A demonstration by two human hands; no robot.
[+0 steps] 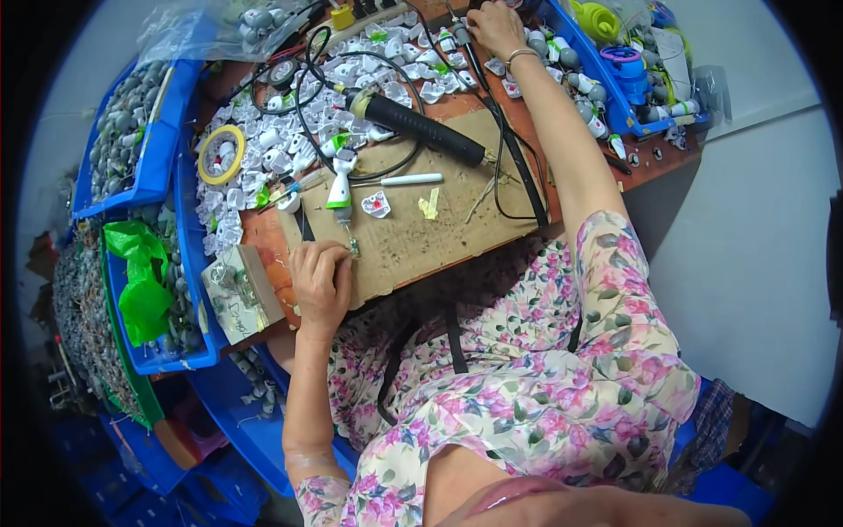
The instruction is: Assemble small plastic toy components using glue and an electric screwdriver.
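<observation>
My left hand is at the near left edge of a worn cardboard mat, fingers curled together at a small circuit board. This board hangs from the grey end of a white and green plastic toy part, which lies on the mat. My right arm stretches to the far side of the table. There my right hand has its fingers bent beside a dark-handled tool with a cord; what lies within them is hidden. Near the toy part are a white shell piece and a white-handled tool.
White plastic shells are heaped across the back and left. A thick black cylindrical tool lies over the mat, with cables looping around. Blue bins flank the left, another blue bin the far right. A tape roll rests on shells.
</observation>
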